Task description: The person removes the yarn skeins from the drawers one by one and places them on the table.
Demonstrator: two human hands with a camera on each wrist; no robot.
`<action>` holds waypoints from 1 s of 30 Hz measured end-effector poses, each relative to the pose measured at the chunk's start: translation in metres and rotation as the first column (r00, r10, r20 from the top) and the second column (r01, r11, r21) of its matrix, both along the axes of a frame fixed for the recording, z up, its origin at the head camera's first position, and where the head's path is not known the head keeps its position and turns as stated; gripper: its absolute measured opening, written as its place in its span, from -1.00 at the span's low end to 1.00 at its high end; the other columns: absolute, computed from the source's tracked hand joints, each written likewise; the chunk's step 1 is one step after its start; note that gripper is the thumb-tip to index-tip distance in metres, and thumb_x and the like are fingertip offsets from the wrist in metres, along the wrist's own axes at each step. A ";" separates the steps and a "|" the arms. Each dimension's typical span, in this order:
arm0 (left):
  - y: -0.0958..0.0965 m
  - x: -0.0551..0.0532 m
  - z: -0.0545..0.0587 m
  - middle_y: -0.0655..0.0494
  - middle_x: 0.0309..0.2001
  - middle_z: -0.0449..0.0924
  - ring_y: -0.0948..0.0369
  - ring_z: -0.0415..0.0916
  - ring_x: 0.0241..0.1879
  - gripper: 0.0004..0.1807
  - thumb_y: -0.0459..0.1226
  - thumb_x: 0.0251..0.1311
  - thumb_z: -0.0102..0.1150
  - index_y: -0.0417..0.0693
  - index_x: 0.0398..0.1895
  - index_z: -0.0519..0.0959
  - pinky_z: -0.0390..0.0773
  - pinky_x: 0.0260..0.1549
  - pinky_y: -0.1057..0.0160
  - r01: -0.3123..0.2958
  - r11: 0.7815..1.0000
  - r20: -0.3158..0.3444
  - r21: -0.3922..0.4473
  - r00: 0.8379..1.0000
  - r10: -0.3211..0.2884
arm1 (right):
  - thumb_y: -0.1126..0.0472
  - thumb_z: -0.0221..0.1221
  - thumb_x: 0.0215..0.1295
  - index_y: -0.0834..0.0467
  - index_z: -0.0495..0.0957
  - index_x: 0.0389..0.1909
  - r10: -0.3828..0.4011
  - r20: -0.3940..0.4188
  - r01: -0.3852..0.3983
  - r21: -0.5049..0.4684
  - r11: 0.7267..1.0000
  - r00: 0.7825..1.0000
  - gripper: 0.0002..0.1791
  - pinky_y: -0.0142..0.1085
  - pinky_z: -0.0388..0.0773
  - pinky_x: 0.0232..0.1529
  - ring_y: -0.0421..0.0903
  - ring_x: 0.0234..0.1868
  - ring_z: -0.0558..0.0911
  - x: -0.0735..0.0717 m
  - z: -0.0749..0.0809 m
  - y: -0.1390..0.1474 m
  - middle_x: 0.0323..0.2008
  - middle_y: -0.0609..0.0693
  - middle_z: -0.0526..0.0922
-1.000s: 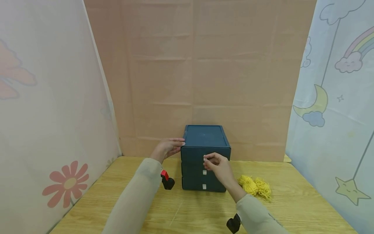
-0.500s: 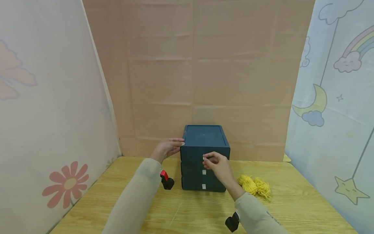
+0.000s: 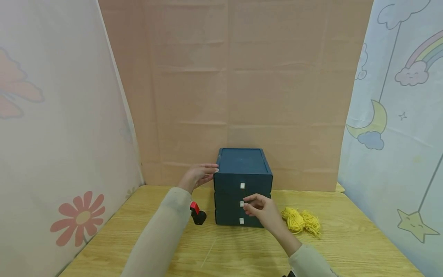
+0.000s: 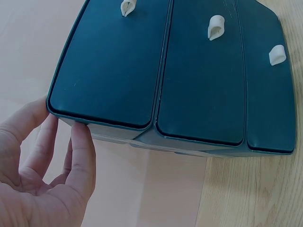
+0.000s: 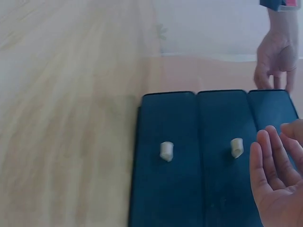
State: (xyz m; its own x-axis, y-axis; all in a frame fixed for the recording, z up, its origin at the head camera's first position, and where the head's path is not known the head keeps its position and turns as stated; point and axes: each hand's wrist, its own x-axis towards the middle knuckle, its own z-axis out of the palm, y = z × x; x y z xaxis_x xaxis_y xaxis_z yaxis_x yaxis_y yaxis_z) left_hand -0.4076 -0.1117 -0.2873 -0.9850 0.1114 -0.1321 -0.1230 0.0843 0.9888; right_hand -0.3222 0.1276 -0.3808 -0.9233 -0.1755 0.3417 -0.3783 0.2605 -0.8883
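A dark blue drawer cabinet (image 3: 243, 161) stands on the table, its three drawers closed, each with a small white pull tab. My left hand (image 3: 199, 177) rests at the cabinet's upper left front corner, and in the left wrist view its fingertips touch the edge and side there. My right hand (image 3: 263, 211) is in front of the cabinet, fingers relaxed and holding nothing. Its fingertips overlap the area beside the middle drawer's tab (image 3: 242, 204) in the head view. The top tab (image 3: 242, 186) is uncovered above the hand, and the bottom tab (image 3: 241, 221) shows below it.
A bundle of yellow yarn-like strands (image 3: 301, 221) lies on the wooden table (image 3: 194, 254), right of the cabinet. Behind stands a tan paper backdrop (image 3: 235, 77). Patterned white curtains flank both sides.
My right hand has let go of the top drawer's tab and moved down and slightly right to the height of the middle tab. The left hand and cabinet stay put.
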 end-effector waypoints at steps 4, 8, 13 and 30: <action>0.000 0.000 0.000 0.08 -0.09 0.59 0.23 0.50 -0.23 -0.71 -0.30 0.22 0.27 -0.03 0.02 0.66 0.51 0.17 0.21 0.002 1.000 -0.002 0.003 1.000 -0.002 | 0.25 0.28 0.24 0.28 0.59 -0.05 -0.057 0.028 0.057 0.012 0.998 0.998 -0.71 -0.23 0.70 -0.24 0.10 -0.30 0.69 0.001 -0.008 0.001 -0.24 0.28 0.69; 0.000 0.000 0.000 0.07 -0.11 0.59 0.22 0.50 -0.23 -0.71 -0.31 0.21 0.27 -0.04 0.02 0.65 0.46 0.22 0.16 0.006 1.000 -0.001 0.012 1.000 -0.006 | 0.24 0.29 0.23 0.24 0.61 -0.07 -0.102 0.040 0.101 0.024 0.995 0.994 -0.73 -0.23 0.70 -0.27 0.12 -0.31 0.69 -0.004 -0.016 -0.001 -0.27 0.23 0.70; 0.000 0.000 0.000 0.08 -0.12 0.59 0.23 0.50 -0.24 -0.71 -0.30 0.22 0.27 -0.04 0.02 0.66 0.49 0.19 0.19 0.006 1.000 -0.007 0.010 1.000 -0.006 | 0.30 0.26 0.25 0.28 0.60 -0.05 -0.098 0.041 0.098 -0.007 0.995 0.994 -0.74 -0.15 0.70 -0.29 0.14 -0.32 0.69 -0.012 -0.024 -0.003 -0.28 0.27 0.68; 0.001 -0.001 0.000 0.07 -0.10 0.59 0.24 0.50 -0.24 -0.70 -0.30 0.23 0.26 -0.05 0.04 0.64 0.48 0.20 0.18 0.011 1.000 -0.007 0.002 1.000 -0.011 | 0.26 0.22 0.30 0.30 0.59 -0.02 -0.073 0.041 0.075 -0.054 0.996 0.996 -0.72 -0.14 0.70 -0.26 0.10 -0.29 0.70 -0.024 -0.032 -0.015 -0.20 0.26 0.69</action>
State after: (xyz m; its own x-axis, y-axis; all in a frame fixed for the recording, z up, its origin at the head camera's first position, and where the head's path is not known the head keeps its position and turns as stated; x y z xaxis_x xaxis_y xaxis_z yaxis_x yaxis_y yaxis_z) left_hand -0.4085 -0.1109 -0.2876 -0.9846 0.1224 -0.1247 -0.1150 0.0840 0.9898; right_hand -0.3464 0.1128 -0.4131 -0.9458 -0.0879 0.3128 -0.3248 0.2367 -0.9157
